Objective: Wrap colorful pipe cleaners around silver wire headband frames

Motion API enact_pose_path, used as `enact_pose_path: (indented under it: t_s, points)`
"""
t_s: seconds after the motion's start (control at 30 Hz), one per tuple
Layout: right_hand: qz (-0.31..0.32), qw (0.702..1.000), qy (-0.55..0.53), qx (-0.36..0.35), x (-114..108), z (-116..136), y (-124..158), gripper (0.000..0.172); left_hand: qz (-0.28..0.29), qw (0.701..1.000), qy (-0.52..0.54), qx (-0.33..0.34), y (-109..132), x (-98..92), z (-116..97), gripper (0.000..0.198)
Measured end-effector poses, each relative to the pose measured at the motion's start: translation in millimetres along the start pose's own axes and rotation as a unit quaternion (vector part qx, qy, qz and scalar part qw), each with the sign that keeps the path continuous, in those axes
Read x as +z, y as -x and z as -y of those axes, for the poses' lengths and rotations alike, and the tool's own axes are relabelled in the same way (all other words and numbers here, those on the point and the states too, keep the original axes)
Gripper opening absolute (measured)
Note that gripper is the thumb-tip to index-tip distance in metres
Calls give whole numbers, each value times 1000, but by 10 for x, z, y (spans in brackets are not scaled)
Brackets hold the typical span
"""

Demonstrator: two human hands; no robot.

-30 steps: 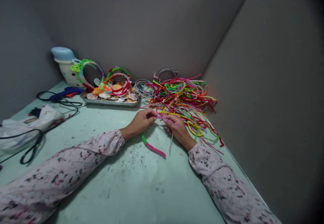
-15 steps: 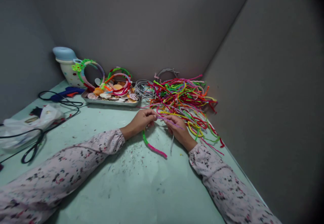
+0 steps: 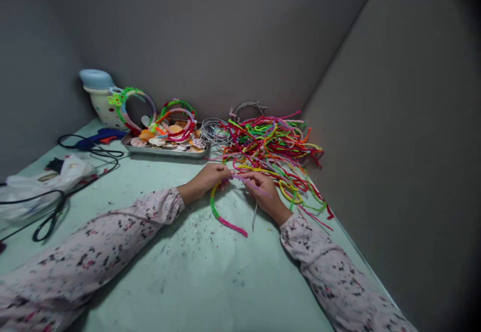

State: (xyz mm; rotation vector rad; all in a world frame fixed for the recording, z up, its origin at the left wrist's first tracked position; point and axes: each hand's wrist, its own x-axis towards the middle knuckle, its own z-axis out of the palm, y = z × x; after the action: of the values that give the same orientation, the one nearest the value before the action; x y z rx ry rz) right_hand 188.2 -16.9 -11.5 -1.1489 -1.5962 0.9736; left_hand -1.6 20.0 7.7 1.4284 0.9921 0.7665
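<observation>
Purple pipe cleaner [image 3: 248, 179] stretches between my hands: my left hand [image 3: 209, 178] pinches its end at nine o'clock, my right hand [image 3: 264, 194] pinches it at three o'clock. A green-and-pink band [image 3: 224, 218] curves from under my left hand toward six o'clock. The bright pile [image 3: 276, 144] lies at one o'clock.

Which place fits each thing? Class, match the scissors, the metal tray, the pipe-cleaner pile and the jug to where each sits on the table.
Things:
1 scissors
2 metal tray
3 pipe-cleaner pile
4 jug

Places:
A far left corner
B far right corner, against the side wall
C left side, beside the plastic bag
D along the back wall, middle

Pairs: 1-C, 2-D, 3-B, 4-A
</observation>
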Motion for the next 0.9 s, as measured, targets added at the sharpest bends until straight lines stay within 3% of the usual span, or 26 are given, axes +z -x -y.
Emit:
enact_pose_path:
  t_s: [0.33,0.57,0.9]
  points:
    - [-18,999,26,8,6,12,-28,24,-10,998,-64,6,-3,1,-3,31]
    - [-11,999,3,35,8,46,-11,22,-12,988,-140,60,-12,3,11,35]
    - [-21,1000,10,20,6,83,-20,21,-14,993,-97,69,29,20,-15,32]
